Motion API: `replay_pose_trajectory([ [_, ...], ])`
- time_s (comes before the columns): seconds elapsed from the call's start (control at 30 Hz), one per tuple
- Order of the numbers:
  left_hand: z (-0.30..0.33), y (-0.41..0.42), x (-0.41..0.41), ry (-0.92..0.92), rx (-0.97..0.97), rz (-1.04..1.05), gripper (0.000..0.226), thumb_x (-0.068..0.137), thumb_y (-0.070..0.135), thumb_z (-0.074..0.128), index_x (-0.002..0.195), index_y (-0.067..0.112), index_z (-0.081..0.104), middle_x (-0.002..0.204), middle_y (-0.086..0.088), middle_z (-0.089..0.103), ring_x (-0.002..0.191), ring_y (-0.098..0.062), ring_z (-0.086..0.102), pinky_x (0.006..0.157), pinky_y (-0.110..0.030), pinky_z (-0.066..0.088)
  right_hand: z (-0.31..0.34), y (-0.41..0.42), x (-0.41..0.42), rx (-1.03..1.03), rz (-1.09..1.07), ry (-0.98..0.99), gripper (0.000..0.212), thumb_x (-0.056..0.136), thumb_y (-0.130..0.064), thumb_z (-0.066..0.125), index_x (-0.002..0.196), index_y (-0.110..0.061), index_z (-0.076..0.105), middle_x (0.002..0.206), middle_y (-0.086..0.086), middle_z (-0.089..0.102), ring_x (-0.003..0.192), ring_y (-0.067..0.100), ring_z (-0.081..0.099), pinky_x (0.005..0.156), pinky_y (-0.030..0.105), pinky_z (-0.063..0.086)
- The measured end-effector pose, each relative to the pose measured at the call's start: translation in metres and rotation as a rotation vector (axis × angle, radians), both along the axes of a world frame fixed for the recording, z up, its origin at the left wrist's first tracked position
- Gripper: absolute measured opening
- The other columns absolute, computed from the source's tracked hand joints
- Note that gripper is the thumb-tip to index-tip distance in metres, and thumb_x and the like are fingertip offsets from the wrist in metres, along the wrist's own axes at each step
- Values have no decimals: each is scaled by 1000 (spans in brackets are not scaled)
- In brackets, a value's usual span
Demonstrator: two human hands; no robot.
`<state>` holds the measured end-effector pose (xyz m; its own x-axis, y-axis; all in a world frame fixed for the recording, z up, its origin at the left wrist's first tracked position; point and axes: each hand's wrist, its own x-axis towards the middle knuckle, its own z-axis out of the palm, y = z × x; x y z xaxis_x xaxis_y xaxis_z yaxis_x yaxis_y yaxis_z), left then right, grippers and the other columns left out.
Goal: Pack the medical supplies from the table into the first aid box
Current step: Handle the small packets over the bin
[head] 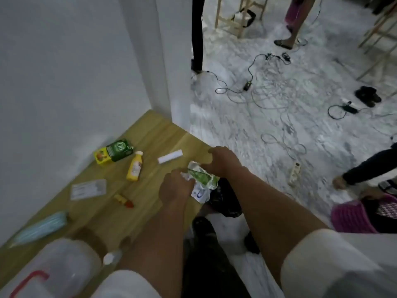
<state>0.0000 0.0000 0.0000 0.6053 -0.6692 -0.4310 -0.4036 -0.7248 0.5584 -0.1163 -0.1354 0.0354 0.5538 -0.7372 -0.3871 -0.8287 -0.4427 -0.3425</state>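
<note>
Both hands are at the right edge of the wooden table (150, 134). My left hand (175, 187) and my right hand (222, 161) grip a crumpled green-and-white packet (203, 176) between them. On the table lie a green and yellow carton (113, 151), a yellow bottle (135, 166), a white strip (170, 156), a flat clear sachet (88, 189), a small red-and-yellow tube (123, 201) and a stack of blue face masks (40, 227). The clear first aid box with a red mark (49, 269) stands at the near left corner. A small white-capped bottle (110, 257) lies beside it.
A white wall (64, 72) borders the table on the far side. A black bag (225, 201) hangs below the table edge under my hands. On the marble floor to the right are tangled cables (268, 87), a power strip (294, 173), wooden stool legs and other people's feet.
</note>
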Motion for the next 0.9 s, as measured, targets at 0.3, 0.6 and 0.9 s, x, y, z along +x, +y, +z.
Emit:
replay_pose_trajectory([
  [0.3, -63, -23, -31, 7, 77, 291, 59, 78, 40, 82, 124, 17, 52, 124, -16, 57, 110, -41, 61, 85, -43, 48, -100, -3, -4, 62, -32, 45, 34, 91, -33, 69, 108, -5, 65, 117, 16, 58, 112, 39, 59, 81, 39, 50],
  [0.6, -73, -44, -47, 85, -9, 495, 50, 82, 18, 73, 124, 20, 45, 115, -10, 64, 103, -38, 64, 75, -35, 39, -123, -3, -2, 117, -139, -65, 30, 85, -20, 74, 108, -2, 65, 113, 21, 62, 107, 41, 61, 80, 40, 49],
  [0.9, -48, -80, -64, 68, -26, 210, 19, 97, 17, 57, 113, 13, 65, 116, -13, 68, 103, -37, 64, 75, -33, 39, -100, -17, -67, 293, -723, -319, 8, 87, -9, 76, 90, -2, 78, 87, 11, 76, 89, 30, 72, 78, 42, 57],
])
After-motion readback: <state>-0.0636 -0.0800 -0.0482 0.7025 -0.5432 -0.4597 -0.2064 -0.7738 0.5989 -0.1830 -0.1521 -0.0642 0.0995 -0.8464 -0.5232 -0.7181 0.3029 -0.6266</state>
